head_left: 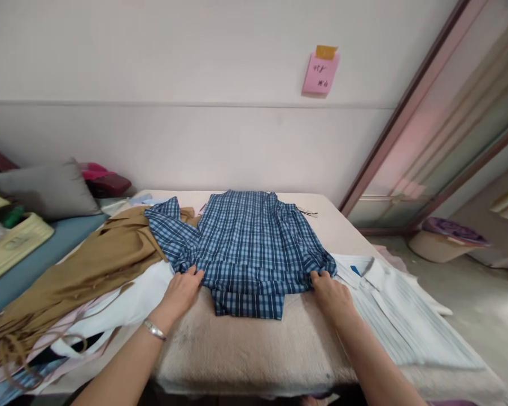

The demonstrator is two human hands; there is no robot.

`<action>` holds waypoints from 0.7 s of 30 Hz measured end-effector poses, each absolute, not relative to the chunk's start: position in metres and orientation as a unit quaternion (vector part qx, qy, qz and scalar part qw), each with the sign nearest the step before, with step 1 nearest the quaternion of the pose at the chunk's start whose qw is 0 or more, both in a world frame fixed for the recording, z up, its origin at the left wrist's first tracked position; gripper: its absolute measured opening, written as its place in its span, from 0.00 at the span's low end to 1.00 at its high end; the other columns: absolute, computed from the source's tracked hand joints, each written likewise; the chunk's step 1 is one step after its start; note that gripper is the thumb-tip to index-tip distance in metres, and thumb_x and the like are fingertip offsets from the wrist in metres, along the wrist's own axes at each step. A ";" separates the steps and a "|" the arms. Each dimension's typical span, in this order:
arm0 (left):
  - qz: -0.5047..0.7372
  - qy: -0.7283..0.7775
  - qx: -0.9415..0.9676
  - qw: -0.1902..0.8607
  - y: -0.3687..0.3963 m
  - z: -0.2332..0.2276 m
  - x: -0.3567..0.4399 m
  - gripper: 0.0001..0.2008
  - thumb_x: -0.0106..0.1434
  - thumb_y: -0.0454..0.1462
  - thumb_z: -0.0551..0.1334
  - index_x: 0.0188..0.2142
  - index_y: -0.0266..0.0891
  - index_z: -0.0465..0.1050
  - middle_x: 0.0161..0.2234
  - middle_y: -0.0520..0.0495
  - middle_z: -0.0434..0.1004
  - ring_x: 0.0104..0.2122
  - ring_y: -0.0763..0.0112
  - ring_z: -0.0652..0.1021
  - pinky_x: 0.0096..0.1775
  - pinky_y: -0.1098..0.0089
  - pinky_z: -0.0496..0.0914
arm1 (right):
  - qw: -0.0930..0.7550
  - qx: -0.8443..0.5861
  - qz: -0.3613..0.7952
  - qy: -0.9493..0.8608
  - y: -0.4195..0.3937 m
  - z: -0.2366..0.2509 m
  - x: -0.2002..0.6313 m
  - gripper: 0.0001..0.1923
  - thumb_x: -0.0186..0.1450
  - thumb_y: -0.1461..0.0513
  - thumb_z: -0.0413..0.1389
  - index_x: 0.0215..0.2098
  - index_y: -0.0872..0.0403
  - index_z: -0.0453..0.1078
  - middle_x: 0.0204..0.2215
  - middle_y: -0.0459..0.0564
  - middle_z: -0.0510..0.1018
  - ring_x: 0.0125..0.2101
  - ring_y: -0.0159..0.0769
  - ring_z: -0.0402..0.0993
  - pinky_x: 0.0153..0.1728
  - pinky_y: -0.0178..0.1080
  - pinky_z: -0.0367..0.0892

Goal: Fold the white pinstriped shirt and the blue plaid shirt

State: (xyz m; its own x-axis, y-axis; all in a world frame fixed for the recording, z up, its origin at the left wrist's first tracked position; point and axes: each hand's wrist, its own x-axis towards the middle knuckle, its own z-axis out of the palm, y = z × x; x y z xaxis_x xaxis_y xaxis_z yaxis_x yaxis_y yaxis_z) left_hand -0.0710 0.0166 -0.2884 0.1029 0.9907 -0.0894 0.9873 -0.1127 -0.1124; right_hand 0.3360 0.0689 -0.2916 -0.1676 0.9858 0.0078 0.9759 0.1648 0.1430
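Observation:
A blue plaid shirt [245,242] lies spread on the cloth-covered table [245,355] before me. My left hand [185,287] grips its near left corner, fingers closed on the fabric. At the near right corner, my right hand [330,290] pinches the cloth the same way. Between the hands, a narrower flap of the shirt hangs toward me past the gripped edge. One sleeve is bent out to the left, over a brown garment [97,254]. A silver watch or bracelet [154,329] circles my left wrist.
On the right lies a white striped shirt [406,316], laid flat. White and pink clothes lie under the brown garment at left. Beyond them are a grey cushion [46,189] and a yellow basket [17,248]. A pink note [320,73] hangs on the wall; a bucket [432,242] stands on the floor.

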 end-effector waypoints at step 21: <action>0.009 -0.593 -0.803 -0.060 0.016 -0.295 -0.045 0.17 0.65 0.26 0.51 0.44 0.43 0.74 0.44 0.45 0.76 0.39 0.64 0.79 0.38 0.65 0.69 | -0.125 0.386 -0.068 0.911 0.048 -0.303 0.274 0.22 0.55 0.76 0.47 0.41 0.53 0.71 0.47 0.53 0.76 0.49 0.43 0.70 0.51 0.45 0.67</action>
